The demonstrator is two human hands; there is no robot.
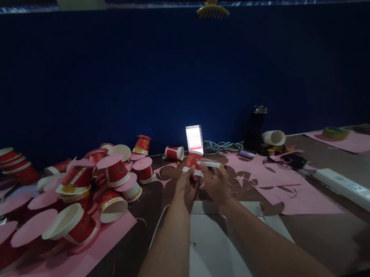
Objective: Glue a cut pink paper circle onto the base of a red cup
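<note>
While both bare hands are meeting over the middle of the dark counter [320,234], the left hand [186,188] is closing its grip around one red paper cup [192,159], holding it tilted just above the fingertips. The right hand [216,182] is clamping its grip on one white stick [211,164] with an orange end, lying crosswise. Its near end is sitting just beside the cup, though I cannot tell whether they are touching.

One jumbled pile of cups [108,180] is lying to the left, many tipped over or capped with pink paper discs. There are at least a dozen, too tangled for an exact count. One nested stack [7,162] of about four is leaning at the far left. One lone red cup [174,152] is lying on its side behind the hands, and one white cup [273,137] is lying on its side beside one dark bottle [255,129].

Three spreads of pink paper are showing: one large sheet [53,274] under the pile, one cut-up sheet [279,180] to the right, and one far sheet [359,140] carrying one roll of tape [336,133]. One white power strip [359,197] is running along the right, and one white board [212,244] is lying under the forearms. One yellow hair claw [212,7] is perching on the blue wall [95,77].

Gold printing on the cups is too small to read.
</note>
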